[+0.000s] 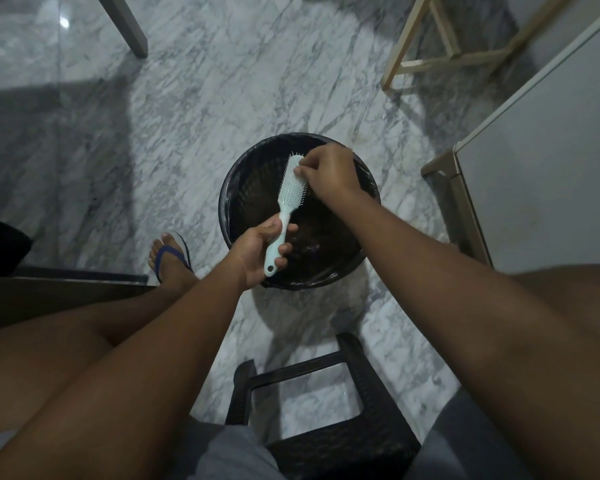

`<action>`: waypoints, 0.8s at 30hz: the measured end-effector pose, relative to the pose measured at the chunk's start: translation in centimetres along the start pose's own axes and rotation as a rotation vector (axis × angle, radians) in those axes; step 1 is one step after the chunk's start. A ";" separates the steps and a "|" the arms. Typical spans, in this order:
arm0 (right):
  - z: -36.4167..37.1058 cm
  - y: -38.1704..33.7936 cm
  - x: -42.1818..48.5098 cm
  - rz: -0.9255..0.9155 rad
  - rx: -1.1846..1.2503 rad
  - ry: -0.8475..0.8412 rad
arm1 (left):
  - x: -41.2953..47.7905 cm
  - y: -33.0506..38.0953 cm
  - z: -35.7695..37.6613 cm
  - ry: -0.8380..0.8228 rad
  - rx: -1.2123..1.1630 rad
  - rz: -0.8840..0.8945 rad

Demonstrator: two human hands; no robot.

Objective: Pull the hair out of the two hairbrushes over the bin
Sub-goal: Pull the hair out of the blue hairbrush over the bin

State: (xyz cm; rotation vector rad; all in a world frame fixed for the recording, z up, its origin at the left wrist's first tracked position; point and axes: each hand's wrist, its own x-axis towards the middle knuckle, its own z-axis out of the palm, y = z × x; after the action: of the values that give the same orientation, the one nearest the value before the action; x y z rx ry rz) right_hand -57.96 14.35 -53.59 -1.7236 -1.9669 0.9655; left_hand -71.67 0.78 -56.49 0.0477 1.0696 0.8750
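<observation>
A pale mint hairbrush [289, 190] is held over a round black bin [234, 188] lined with a dark bag. My left hand [257, 252] grips the brush's handle near its lower end. My right hand [329, 171] is at the upper end of the brush head, its fingers curled and pinching at the bristles. Any hair between the fingers is too fine to make out. A dark clump lies inside the bin. Only one hairbrush is in view.
The bin stands on a grey marbled floor. A dark woven stool [326, 393] is under me, a white cabinet [541, 168] at the right, wooden furniture legs [430, 57] at the top right. My sandalled foot [170, 258] rests left of the bin.
</observation>
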 end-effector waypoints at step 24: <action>-0.3 0.6 -1.6 0.267 0.538 -0.205 | -0.2 0.1 -0.7 -0.040 -0.072 -0.025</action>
State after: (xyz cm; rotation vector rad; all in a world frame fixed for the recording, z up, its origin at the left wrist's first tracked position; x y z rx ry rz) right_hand -56.97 12.89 -53.53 -1.6333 -1.4091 1.6430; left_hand -72.31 0.48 -56.67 -0.0086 0.9989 0.8861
